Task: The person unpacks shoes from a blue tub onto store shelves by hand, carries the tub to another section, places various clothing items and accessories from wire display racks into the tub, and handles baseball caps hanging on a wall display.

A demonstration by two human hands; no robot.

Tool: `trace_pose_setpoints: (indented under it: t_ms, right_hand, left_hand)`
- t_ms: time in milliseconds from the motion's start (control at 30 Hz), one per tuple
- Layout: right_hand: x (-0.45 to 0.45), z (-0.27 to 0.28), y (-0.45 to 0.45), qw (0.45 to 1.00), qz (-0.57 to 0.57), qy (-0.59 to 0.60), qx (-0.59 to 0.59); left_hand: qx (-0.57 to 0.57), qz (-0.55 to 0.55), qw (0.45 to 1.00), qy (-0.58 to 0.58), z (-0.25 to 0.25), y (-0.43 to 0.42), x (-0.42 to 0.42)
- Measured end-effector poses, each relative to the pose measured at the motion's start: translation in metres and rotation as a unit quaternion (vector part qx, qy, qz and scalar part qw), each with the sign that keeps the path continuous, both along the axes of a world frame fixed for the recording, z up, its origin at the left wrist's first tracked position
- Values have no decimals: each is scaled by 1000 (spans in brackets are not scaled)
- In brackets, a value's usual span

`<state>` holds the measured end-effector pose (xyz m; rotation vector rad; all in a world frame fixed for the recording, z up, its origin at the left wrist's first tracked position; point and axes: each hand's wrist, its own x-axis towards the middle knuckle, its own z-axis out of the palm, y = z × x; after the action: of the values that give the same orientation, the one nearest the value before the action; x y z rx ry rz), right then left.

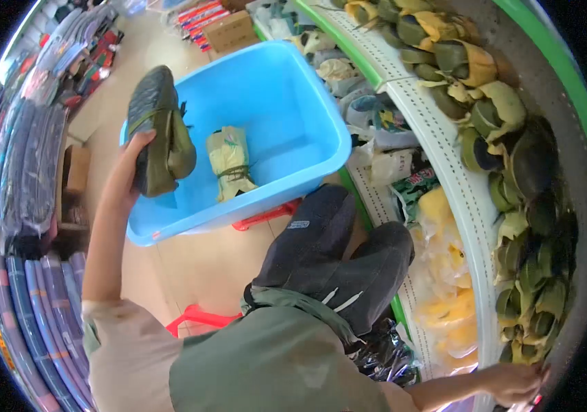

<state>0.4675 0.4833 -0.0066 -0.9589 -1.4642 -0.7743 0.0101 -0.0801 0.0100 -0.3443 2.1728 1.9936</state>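
Observation:
My left hand [141,152] grips a pair of olive-green canvas shoes [182,152] with dark patterned soles [150,96], held up over the left rim of a blue plastic tub [276,75]. Inside the tub lies a pale yellow wrapped bundle [228,156], tied round with a dark cord. At the lower right my right hand [513,383] reaches to the near end of the upper shelf [468,226]. Its fingers look curled together beside a small red spot, and what they hold is too blurred to make out.
Olive-green shoes [485,117] in yellowish wrapping line the upper right shelf. Bagged yellow goods [444,302] fill the lower shelf. A red plastic stool [201,317] stands close to me. Plastic-wrapped rolls [26,323] and folded goods [32,165] line the left side. A cardboard box [230,31] sits beyond the tub.

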Motion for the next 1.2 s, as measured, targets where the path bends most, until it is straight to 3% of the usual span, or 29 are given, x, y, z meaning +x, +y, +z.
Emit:
trace_pose_setpoints:
  t_ms: [33, 67, 100, 133, 167, 200, 267, 333, 367, 400, 467, 567, 600, 633, 667, 733, 800, 867, 933, 1033, 1133, 1200]
  right_hand:
    - [-7, 1, -13, 990, -79, -116, 5]
    - [-29, 2, -26, 989, 11, -141, -33]
    - [-65, -3, -49, 967, 209, -90, -115]
    - [-103, -12, -68, 893, 392, -20, -221]
    - [-136, -23, -80, 735, 582, 20, -348]
    - [-160, -22, -106, 604, 699, 49, -379]
    - [-186, -23, -148, 491, 775, 3, -398]
    - [-193, -20, -175, 428, 776, -50, -461]
    - [-194, -24, -184, 377, 793, -38, -476]
    - [-194, -24, -190, 435, 793, -33, -425]
    - [-188, -26, -191, 510, 765, 5, -393]
    - [-151, -26, -179, 526, 698, 129, -469]
    - [-136, -30, -172, 554, 678, 145, -460]
    - [-123, -39, -166, 497, 694, 229, -468]
    - [-103, -35, -162, 477, 684, 286, -472]
    - [-68, -41, -151, 546, 608, 368, -444]
    - [-26, -19, -139, 643, 485, 372, -462]
    - [18, -32, -113, 744, 379, 410, -368]
    - [50, -14, -95, 795, 307, 418, -314]
    - [83, 22, -62, 791, 334, 414, -301]
    - [119, 28, -25, 861, 246, 272, -353]
    - [130, 31, -8, 858, 244, 278, -357]
  left_hand:
    - [-6, 6, 999, 46, 9, 15, 14]
    - [-10, 12, 995, 97, 12, 27, 25]
    - [-1, -13, 991, 134, 13, 39, 37]
    - [11, -33, 984, 174, 13, 57, 52]
    - [45, -40, 979, 193, 4, 71, 62]
    - [86, -40, 974, 204, -3, 89, 77]
    - [67, -89, 955, 274, -27, 120, 98]
    - [54, -171, 921, 346, -44, 164, 117]
    - [-9, -202, 905, 375, -51, 177, 125]
    - [-28, -254, 883, 394, -53, 195, 136]
    - [96, -310, 866, 379, -59, 232, 163]
    - [47, -434, 783, 442, -42, 255, 194]
    - [111, -487, 756, 424, -37, 266, 201]
    - [156, -533, 736, 387, -34, 274, 206]
    - [199, -576, 712, 348, -31, 280, 210]
    - [173, -632, 632, 413, -27, 283, 200]
    - [168, -604, 651, 427, -35, 281, 196]
    - [132, -596, 681, 405, -45, 271, 182]
    - [119, -555, 734, 372, -53, 261, 169]
    - [81, -514, 778, 353, -58, 242, 148]
    - [25, -482, 798, 360, -63, 216, 126]
    - [-14, -437, 827, 353, -68, 193, 114]
